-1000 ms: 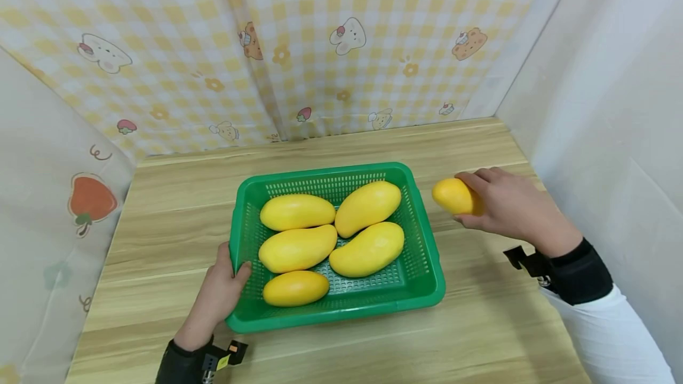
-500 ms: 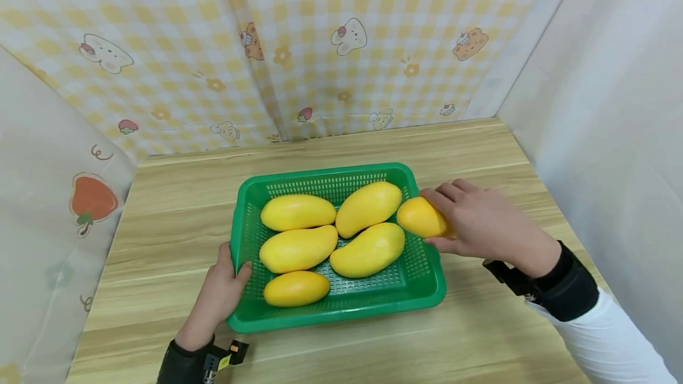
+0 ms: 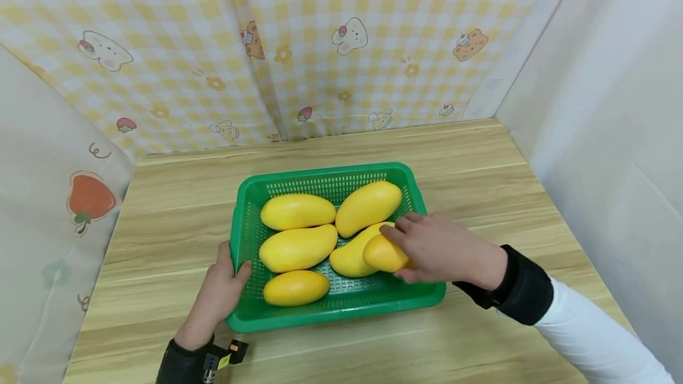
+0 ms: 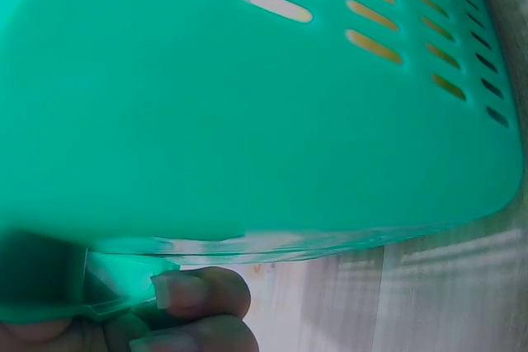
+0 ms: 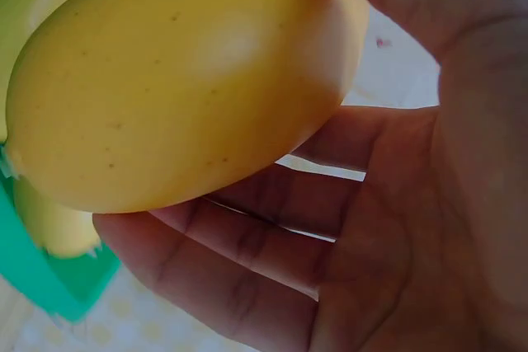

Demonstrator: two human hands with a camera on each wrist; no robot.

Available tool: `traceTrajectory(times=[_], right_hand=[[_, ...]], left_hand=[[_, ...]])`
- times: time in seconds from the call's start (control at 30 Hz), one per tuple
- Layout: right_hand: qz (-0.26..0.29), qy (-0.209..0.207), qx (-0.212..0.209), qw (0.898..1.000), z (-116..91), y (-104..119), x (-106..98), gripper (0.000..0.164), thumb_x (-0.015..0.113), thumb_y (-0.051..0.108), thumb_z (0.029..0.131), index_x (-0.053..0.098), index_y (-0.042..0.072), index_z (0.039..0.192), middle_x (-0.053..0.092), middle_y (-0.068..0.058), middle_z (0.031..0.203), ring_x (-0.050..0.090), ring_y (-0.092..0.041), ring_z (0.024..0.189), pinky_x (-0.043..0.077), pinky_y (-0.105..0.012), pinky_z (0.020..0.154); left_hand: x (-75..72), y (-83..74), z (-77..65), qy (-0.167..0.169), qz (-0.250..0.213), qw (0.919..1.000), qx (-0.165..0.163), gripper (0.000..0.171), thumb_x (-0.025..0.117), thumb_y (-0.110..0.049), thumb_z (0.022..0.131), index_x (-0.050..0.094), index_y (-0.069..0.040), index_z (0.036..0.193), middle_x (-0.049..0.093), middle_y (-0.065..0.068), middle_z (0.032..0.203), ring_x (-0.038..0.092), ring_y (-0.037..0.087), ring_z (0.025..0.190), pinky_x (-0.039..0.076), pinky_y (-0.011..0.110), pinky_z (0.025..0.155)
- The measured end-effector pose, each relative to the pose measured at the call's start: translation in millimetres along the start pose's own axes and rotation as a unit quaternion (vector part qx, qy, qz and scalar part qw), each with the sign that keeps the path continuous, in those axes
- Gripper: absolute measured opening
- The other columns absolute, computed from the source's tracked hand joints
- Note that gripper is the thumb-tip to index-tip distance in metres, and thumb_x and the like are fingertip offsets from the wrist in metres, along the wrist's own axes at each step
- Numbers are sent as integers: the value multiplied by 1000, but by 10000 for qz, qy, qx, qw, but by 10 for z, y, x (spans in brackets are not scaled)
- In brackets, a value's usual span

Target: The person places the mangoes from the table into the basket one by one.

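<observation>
A green slotted plastic basket [image 3: 341, 314] sits on the table with several yellow mangoes lying in it. My left hand [image 3: 220, 286] grips its left rim, thumb inside and fingers outside; the left wrist view shows fingertips [image 4: 202, 293] curled under the rim beside the green wall. Above the basket's right part, my right hand [image 3: 443, 248] holds a small orange-yellow mango [image 3: 385, 253] between thumb and fingers. That mango partly covers a larger mango [image 3: 349, 256]. Dark specks dot the held mango's skin in the right wrist view. At the front left of the basket lies another small mango [image 3: 296, 288].
The basket stands on a wood-grain table [image 3: 176, 212]. A checked curtain [image 3: 315, 76] with cartoon prints hangs behind it. White cloth walls [image 3: 608, 135] stand to the right and left. Two larger mangoes lie on the basket's left side, one [image 3: 369, 208] at the back right.
My right hand has carried the small mango leftward from beside the basket, across the right rim, to over the mangoes inside. The left hand and the basket have stayed put.
</observation>
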State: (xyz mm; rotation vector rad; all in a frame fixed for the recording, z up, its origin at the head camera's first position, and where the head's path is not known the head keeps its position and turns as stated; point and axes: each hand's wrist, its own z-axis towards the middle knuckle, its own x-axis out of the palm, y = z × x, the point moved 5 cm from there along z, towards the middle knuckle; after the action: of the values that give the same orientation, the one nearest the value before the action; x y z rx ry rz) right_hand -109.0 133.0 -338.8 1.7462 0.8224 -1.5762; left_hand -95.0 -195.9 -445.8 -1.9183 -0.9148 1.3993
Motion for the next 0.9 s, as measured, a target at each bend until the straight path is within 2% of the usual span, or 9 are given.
traceTrajectory(times=[0.13, 0.4, 0.57, 0.77, 0.9], right_hand=[[-128, 369, -134, 9991, 72, 74, 134, 65, 77, 46, 76, 60, 3, 121, 60, -6, 92, 57, -21, 80, 49, -29, 59], [40, 1052, -191, 9943, 151, 168, 310, 61, 77, 45, 77, 58, 9, 123, 58, -3, 88, 54, -19, 77, 43, -28, 56], [49, 1191, -122, 9928, 171, 183, 385, 61, 78, 44, 77, 59, 9, 122, 60, -4, 91, 55, -19, 78, 45, -28, 58], [200, 1321, 119, 9910, 161, 172, 440, 56, 79, 42, 76, 59, 10, 117, 56, -3, 88, 51, -17, 72, 43, -28, 55], [298, 1422, 166, 9892, 154, 166, 467, 56, 77, 40, 78, 57, 10, 121, 56, -3, 93, 51, -17, 75, 44, -28, 57]], left_hand=[[2, 10, -2, 11, -22, 10000, -19, 50, 44, -7, 99, 17, 7, 139, 60, 27, 98, 65, 28, 74, 55, 36, 56], [-5, 12, 0, 27, 17, 10000, -4, 51, 45, -8, 99, 17, 7, 139, 60, 27, 97, 65, 27, 74, 55, 37, 57], [-3, 10, 5, 38, 36, 10000, -15, 51, 45, -8, 99, 17, 7, 139, 60, 27, 97, 65, 27, 74, 55, 36, 56], [-2, 11, 13, 34, 98, 9999, -11, 52, 45, -9, 99, 17, 7, 139, 60, 26, 97, 65, 27, 73, 55, 36, 55], [0, 18, 15, 46, 63, 10000, -36, 52, 45, -8, 99, 16, 7, 140, 60, 27, 97, 65, 27, 73, 55, 37, 55]])
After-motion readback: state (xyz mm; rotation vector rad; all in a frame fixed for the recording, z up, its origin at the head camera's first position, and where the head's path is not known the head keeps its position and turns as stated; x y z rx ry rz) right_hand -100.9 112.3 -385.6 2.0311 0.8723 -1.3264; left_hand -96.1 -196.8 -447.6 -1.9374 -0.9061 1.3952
